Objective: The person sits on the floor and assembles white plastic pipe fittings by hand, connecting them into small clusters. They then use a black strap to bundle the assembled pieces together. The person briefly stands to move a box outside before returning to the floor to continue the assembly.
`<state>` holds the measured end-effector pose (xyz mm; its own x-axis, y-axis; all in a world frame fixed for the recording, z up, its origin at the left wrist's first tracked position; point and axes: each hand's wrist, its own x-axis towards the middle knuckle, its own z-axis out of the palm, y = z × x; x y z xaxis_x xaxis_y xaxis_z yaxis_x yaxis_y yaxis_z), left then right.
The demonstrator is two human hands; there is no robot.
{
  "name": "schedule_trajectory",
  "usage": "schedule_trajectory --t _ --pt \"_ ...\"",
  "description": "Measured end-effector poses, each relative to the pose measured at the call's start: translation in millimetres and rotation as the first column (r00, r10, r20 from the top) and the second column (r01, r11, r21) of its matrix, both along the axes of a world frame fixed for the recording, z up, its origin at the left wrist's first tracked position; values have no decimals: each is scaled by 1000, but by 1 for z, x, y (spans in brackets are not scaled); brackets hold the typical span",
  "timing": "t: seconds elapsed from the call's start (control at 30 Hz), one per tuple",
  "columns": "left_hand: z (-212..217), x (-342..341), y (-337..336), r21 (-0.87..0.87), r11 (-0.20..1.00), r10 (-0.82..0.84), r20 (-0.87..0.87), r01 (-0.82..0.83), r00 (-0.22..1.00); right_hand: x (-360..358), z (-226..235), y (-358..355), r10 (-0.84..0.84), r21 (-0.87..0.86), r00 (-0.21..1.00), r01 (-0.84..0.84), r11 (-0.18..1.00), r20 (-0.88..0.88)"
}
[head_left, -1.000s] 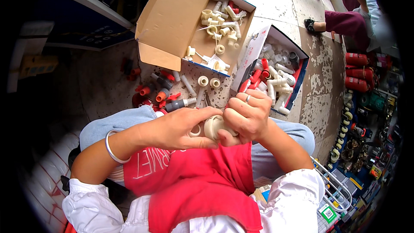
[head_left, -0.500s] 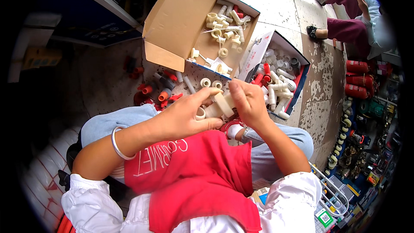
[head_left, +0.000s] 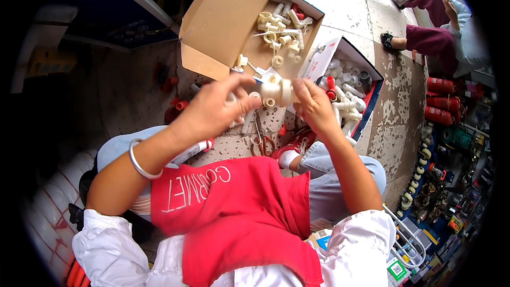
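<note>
A cream plastic pipe fitting [head_left: 277,92] with a wide collar is held up in front of the boxes. My right hand [head_left: 314,103] grips its right end, thumb on top. My left hand [head_left: 220,103] is just left of the fitting, apart from it, fingers spread and slightly blurred; whitish pieces show behind those fingers. Below the fitting, on the floor, are a small cream ring fitting [head_left: 269,103] and a pair of scissors [head_left: 261,141]. Past my hands stands an open cardboard box [head_left: 223,26] with cream fittings in it.
A second box [head_left: 376,87] to the right holds white and red pipe fittings. Red and dark fittings [head_left: 172,110] lie on the floor at left. At far right are red cylinders [head_left: 442,101] and shelves of hardware. Another person [head_left: 433,40] sits at the upper right.
Both hands have moved up and away from my lap with the fitting. My left hand has come off it and shifted left. The scissors on the floor have come into view.
</note>
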<state>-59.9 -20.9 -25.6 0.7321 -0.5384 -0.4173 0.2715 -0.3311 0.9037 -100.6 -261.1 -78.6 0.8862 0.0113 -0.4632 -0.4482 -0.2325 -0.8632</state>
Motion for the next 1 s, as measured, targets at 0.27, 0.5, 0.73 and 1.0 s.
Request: schedule_trajectory --t 0.27,0.5,0.73,1.0 --pt "-2 21 14 -285 837 327 -424 -467 845 -62 -109 -24 328 -590 931 -356 725 -160" --pt "-1 18 12 -331 812 263 -527 -480 808 -92 -215 0 229 -772 968 -225 595 -106" --pt "-1 20 14 -295 787 346 -516 -541 784 -83 -209 18 294 -900 954 -72 429 63" --pt "0 24 7 -301 773 365 -508 -558 780 43 -244 -2 126 -881 986 41 471 114"
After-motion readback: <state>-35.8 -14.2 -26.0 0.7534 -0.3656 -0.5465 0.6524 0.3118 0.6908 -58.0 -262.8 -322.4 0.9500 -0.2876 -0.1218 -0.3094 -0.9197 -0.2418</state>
